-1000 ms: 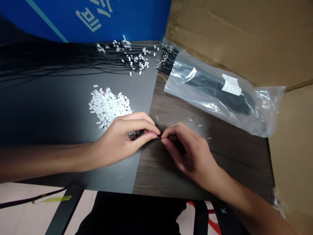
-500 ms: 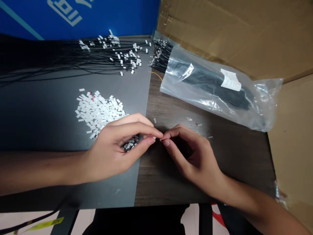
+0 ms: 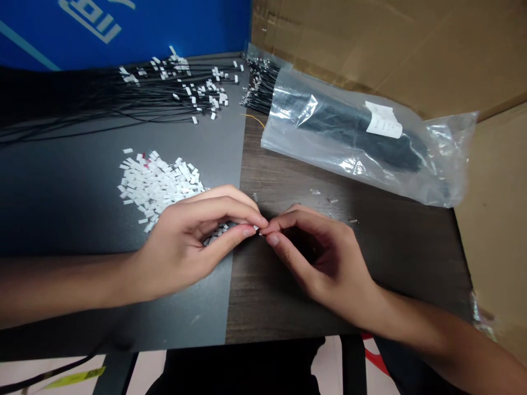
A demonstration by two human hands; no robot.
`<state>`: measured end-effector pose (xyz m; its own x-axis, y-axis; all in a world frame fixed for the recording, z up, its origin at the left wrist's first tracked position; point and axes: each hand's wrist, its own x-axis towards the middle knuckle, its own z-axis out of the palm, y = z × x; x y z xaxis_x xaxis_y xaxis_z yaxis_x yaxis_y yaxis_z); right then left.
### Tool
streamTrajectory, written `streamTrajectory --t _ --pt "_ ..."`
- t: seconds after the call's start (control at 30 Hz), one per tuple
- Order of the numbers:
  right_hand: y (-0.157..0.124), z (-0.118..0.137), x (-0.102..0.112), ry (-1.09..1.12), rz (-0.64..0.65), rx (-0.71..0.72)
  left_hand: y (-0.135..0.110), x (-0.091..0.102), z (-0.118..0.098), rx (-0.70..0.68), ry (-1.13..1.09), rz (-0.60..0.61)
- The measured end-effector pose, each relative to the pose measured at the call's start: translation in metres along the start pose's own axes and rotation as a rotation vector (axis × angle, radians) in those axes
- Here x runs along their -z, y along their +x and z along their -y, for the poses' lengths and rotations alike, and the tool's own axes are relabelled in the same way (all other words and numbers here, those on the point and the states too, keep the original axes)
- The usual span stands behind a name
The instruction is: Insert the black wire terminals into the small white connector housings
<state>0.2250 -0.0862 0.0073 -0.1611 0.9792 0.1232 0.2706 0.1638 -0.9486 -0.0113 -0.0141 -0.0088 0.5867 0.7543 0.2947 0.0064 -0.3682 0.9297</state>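
A heap of small white pieces point(image 3: 158, 184) lies on the grey surface point(image 3: 206, 307), partly behind the left hand point(image 3: 187, 236), whose thumb and forefinger close to a narrow pinch on one white piece point(image 3: 256, 227). Just beside it, the right hand point(image 3: 329, 252) brings thumb and forefinger nearly together at a tiny item point(image 3: 261, 234), mostly hidden; its exact grip cannot be told. Farther right, a clear plastic bag point(image 3: 349, 167) sheathes black wires point(image 3: 263, 82).

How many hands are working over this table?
2: the left hand, in front of the heap of white pieces, and the right hand, above the wood-patterned surface. Their fingertips are close together; some fingers are partly hidden.
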Motion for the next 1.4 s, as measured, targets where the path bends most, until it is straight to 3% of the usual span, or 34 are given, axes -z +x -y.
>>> streamTrajectory --t 0.33,0.73,1.4 --pt "-0.001 -0.0001 -0.0005 -0.01 -0.014 0.023 -0.0024 -0.0027 -0.0005 0.073 -0.094 -0.029" --pt "0.0005 0.0036 0.0013 -0.029 -0.035 0.02 -0.0002 -0.0032 -0.0022 0.013 -0.034 -0.022" --pt "-0.0001 0.0039 0.0009 -0.03 -0.009 0.15 -0.0027 -0.0033 -0.0008 0.05 -0.061 -0.062"
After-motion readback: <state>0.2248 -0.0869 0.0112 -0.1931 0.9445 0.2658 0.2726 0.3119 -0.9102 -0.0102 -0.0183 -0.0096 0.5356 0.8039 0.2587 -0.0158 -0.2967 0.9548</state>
